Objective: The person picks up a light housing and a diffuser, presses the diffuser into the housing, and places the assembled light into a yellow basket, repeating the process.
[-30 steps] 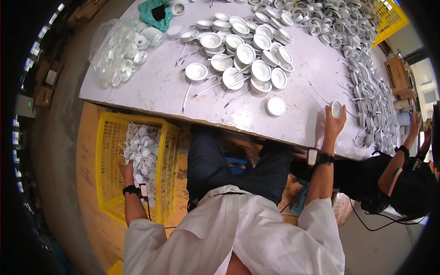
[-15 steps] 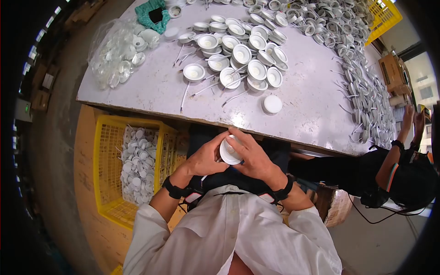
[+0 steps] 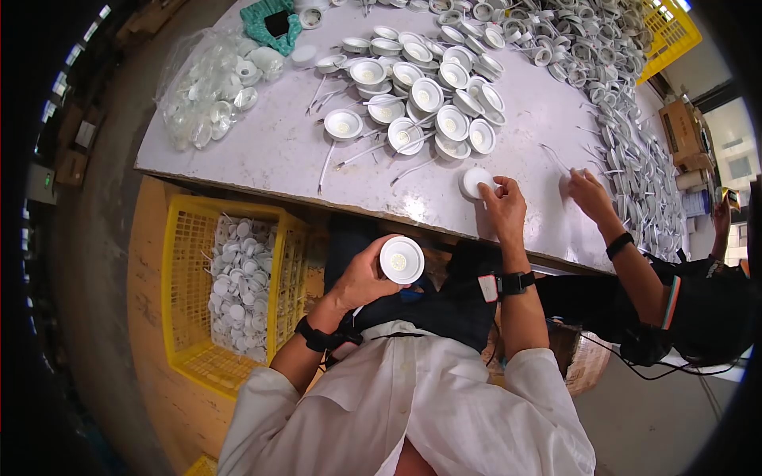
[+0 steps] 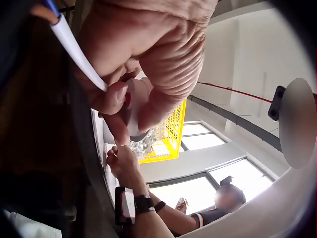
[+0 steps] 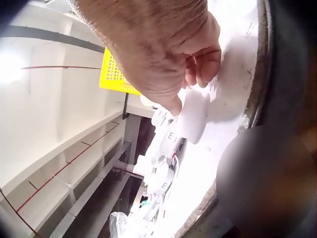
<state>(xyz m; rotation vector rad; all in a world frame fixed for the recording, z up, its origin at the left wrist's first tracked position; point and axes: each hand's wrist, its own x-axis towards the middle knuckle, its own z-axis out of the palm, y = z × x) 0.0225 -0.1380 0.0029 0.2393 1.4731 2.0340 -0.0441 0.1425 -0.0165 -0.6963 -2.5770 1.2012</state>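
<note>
In front of the lap, my left hand (image 3: 367, 274) holds a round white downlight (image 3: 402, 260), its rim facing up and yellowish LED dots showing inside. The left wrist view shows my thumb and fingers wrapped around its housing (image 4: 141, 99), with a white cable (image 4: 74, 52) hanging beside the hand. Over the table near its front edge, my right hand (image 3: 506, 210) pinches the edge of a round white cover (image 3: 475, 182). From the right wrist, thumb and fingertips sit at the rim of this white disc (image 5: 194, 116).
Several wired downlights (image 3: 427, 94) lie heaped on the table (image 3: 262, 155), with a larger pile (image 3: 635, 159) at right. A plastic bag of covers (image 3: 210, 95) lies at left. A yellow crate (image 3: 178, 317) of white parts stands below. Another person's hand (image 3: 589, 197) reaches in from the right.
The right hand brought a downlight from the table's right to the lap, where both hands held it. Now the left hand alone keeps it, and the right has moved to the white cover.
</note>
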